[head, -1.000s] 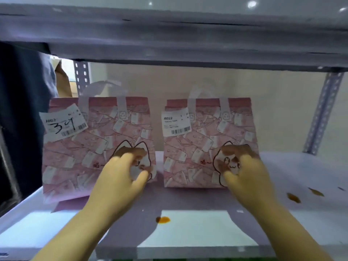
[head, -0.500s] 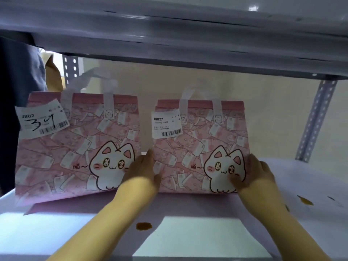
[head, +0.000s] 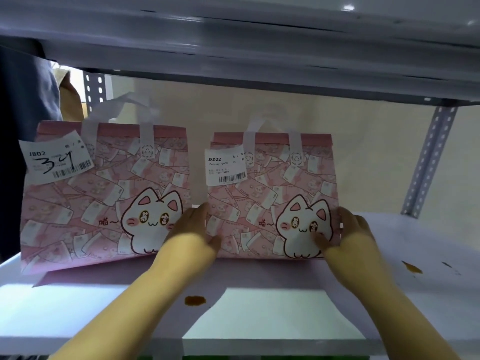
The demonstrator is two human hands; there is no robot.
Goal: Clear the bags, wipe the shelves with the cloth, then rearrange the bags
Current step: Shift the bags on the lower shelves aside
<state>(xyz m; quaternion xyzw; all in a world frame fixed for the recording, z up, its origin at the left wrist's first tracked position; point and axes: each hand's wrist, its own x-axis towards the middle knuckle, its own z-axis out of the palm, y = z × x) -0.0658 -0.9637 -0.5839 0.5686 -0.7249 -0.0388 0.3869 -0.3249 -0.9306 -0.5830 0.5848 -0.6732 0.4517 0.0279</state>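
Two pink bags printed with banknotes and a white cat stand upright side by side on the shelf point(head: 259, 323), a narrow gap between them. The right bag point(head: 262, 201) is held at both lower sides: the left hand point(head: 193, 229) pinches its left edge, thumb on the front and fingers behind, and the right hand point(head: 350, 235) grips its right edge with the thumb pressed on the cat print. The left bag point(head: 104, 201) stands free, leaning slightly, just beside the left hand. Each bag has white strap handles and a paper barcode label near its top left: the left label point(head: 55, 161) has "34" handwritten on it, and the right label point(head: 225, 166) reads "J8022". What is inside either bag cannot be seen.

The shelf is white, with a brown stain point(head: 194, 300) near the front and another brown stain point(head: 411, 267) to the right. An upper shelf point(head: 233, 53) runs overhead. A perforated metal post point(head: 428, 162) stands at far right, with a beige wall point(head: 233, 110) behind. Dark blue fabric point(head: 23, 113) hangs at far left.
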